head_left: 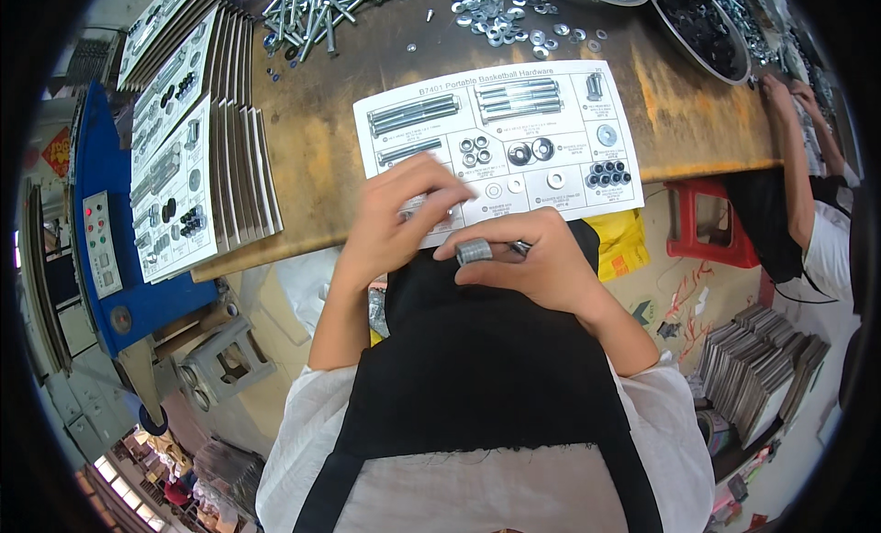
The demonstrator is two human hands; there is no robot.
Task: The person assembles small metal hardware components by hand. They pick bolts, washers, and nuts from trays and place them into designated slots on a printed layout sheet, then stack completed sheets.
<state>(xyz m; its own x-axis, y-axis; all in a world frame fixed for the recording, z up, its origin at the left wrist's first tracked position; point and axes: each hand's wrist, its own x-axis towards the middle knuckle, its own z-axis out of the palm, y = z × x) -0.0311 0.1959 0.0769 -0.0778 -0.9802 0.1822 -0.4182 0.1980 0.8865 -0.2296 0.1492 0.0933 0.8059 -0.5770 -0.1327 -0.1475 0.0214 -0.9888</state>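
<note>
Right hand [541, 258] grips a washer stack [473, 251] near the lower edge of the card [523, 125]; left hand [399, 216] curls above, its grip unclear. Probably stiff and slippery, the stack is best squeezed at both ends.

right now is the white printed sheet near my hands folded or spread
Spread: the white printed sheet lies flat, partly overhanging the brown table, no fold visible.

The right hand [541, 258] holds a ridged metal cylinder [473, 251]; the left hand [402, 207] is over a printed sheet [505, 129] on the table [684, 120]. Bolts [328, 10] and washers [496, 24] lie beyond.
</note>
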